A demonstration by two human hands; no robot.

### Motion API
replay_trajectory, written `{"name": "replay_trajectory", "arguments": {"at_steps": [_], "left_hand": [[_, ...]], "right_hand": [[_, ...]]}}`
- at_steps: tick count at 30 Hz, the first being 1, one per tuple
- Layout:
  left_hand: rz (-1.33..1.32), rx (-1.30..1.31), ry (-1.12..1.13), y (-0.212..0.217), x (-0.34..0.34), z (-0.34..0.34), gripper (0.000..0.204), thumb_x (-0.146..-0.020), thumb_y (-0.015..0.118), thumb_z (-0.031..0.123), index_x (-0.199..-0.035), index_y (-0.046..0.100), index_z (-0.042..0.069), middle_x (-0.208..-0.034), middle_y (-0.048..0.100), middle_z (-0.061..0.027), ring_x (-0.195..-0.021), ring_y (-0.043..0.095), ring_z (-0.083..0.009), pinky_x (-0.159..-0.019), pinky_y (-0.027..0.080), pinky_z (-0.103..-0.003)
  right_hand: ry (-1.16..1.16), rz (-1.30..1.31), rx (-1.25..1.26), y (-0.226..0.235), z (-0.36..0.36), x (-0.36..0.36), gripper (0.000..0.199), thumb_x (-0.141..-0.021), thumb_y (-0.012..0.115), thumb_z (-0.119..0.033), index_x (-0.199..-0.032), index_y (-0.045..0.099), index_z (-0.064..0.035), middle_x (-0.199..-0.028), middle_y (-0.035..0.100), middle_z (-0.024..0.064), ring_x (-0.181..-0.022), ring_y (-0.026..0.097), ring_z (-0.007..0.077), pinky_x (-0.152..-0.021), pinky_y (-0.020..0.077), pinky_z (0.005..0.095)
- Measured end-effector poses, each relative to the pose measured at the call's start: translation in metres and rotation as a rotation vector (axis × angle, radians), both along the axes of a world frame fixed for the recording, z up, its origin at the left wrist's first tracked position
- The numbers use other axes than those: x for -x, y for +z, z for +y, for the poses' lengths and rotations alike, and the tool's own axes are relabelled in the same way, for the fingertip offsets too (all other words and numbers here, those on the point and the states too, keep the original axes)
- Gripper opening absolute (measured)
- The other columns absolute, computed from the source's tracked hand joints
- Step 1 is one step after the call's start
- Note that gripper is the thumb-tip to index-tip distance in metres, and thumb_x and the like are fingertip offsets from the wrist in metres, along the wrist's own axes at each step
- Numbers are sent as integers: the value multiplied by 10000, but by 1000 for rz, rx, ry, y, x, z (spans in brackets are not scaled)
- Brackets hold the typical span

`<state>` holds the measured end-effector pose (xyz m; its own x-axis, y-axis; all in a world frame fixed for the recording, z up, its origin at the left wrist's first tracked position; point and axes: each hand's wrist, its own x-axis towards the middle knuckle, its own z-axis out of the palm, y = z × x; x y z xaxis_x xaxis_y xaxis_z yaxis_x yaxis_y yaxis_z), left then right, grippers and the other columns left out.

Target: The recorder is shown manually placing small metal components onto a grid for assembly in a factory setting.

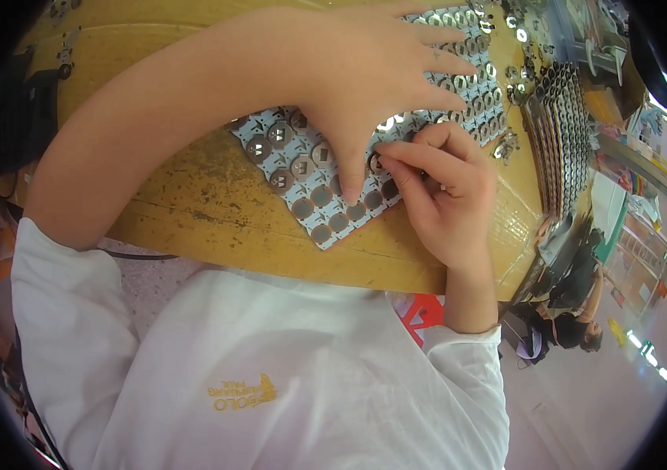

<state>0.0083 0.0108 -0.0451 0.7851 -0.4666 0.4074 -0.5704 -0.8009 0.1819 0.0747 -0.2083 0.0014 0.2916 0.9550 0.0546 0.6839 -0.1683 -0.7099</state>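
Note:
A white panel (300, 149) set with rows of round cells lies slantwise on the yellow tabletop (200, 215). Shiny metal clips (279, 135) sit on many of the cells. Plain grey discs (322, 196) show along the near edge. My left hand (380, 70) rests over the panel with its fingers spread, its thumb pointing down to the near rows. Beside that thumb, my right hand (447, 192) is closed in a pinch at one cell near the edge. Whatever lies between its fingertips is too small and covered to make out. My left palm hides the panel's middle.
Loose metal pieces (518, 31) are scattered beyond the panel's far right end. Further right stands a stack of similar panels (559, 141). A dark object (36, 106) sits at the table's left. Another person (572, 329) is in the background right.

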Motion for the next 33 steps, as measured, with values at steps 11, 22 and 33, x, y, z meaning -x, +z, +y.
{"name": "replay_trajectory", "arguments": {"at_steps": [11,22,33], "left_hand": [[265,39,47,25,7,-9,1081,-645,825,656,-1497,505,73,-1621,390,-187,-1529,293,-399,-1251,196,-549],[102,50,107,10,6,-12,1097,-554,880,566,-1477,526,91,-1637,374,-157,-1536,279,-404,-1249,202,-583],[-479,-227,124,-16,-12,0,1064,-668,798,648,-1498,491,58,-1631,356,-216,-1527,269,-450,-1239,207,-590]], "right_hand": [[-452,-365,-326,18,-31,-65,164,-853,753,63,-992,774,-19,-931,725,71,-725,649,114,-587,478,231],[-438,-417,93,22,-56,-92,308,-783,838,-85,-1075,751,-40,-1074,731,109,-796,676,221,-621,496,317],[-318,-394,212,29,-56,-89,237,-732,860,-95,-932,756,-20,-848,717,95,-714,657,226,-659,513,329]]}}
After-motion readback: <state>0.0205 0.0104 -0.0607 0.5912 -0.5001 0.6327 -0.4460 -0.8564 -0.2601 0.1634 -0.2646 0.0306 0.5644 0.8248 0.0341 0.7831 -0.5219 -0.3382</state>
